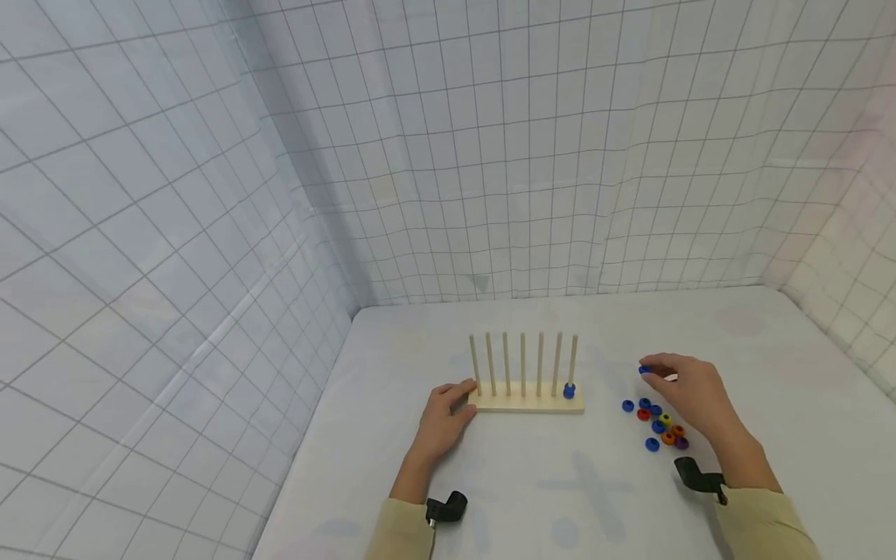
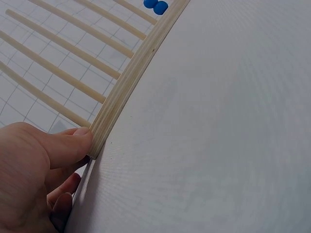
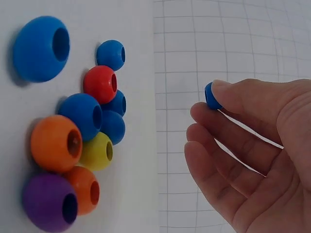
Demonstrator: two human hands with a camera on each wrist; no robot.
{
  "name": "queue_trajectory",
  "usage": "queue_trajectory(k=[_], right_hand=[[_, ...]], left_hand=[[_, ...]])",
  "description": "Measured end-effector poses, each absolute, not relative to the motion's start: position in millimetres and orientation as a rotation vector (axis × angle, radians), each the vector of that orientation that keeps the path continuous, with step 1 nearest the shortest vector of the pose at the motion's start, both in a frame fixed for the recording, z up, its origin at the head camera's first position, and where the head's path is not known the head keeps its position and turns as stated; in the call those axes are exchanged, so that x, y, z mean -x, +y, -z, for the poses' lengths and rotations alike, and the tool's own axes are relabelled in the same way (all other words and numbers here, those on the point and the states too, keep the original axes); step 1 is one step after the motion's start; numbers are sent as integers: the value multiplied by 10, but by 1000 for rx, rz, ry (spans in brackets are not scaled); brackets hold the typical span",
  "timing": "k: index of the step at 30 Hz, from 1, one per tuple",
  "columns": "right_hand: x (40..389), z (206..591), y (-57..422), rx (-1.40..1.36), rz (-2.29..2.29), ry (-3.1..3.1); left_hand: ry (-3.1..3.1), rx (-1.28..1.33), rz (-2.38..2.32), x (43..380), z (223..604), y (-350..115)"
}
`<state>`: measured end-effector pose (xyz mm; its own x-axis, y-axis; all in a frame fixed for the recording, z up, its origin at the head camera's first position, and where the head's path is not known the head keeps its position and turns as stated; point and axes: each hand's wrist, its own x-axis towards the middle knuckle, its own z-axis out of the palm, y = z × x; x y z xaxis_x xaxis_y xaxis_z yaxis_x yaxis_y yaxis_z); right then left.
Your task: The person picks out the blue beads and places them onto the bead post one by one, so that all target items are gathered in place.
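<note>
A wooden peg rack point(image 1: 521, 404) with a row of upright pegs stands on the table. Two blue beads point(image 2: 156, 6) are stacked low on its rightmost peg. My left hand point(image 1: 441, 418) grips the rack's left end, its thumb point(image 2: 73, 145) against the edge of the base. To the right, my right hand point(image 1: 693, 389) pinches a blue bead point(image 3: 212, 96) between thumb and index finger, raised above the tabletop. The other fingers of that hand are loosely bent.
Close by the right hand lies a loose group of beads: several blue, one red bead point(image 3: 100, 83), one yellow bead point(image 3: 97, 151), two orange ones and a purple bead point(image 3: 49, 203). Grid-patterned white sheets point(image 1: 504, 155) hang behind the table and along both sides.
</note>
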<state>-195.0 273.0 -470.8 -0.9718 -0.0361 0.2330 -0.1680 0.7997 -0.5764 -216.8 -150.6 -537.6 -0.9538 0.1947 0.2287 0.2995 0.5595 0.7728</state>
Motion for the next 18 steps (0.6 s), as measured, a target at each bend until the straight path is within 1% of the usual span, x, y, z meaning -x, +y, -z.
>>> queue_trajectory(k=[18], right_hand=[[1944, 4595, 2590, -186, -910, -2710]], left_hand=[[-2660, 428, 1343, 2158, 5361, -1496]])
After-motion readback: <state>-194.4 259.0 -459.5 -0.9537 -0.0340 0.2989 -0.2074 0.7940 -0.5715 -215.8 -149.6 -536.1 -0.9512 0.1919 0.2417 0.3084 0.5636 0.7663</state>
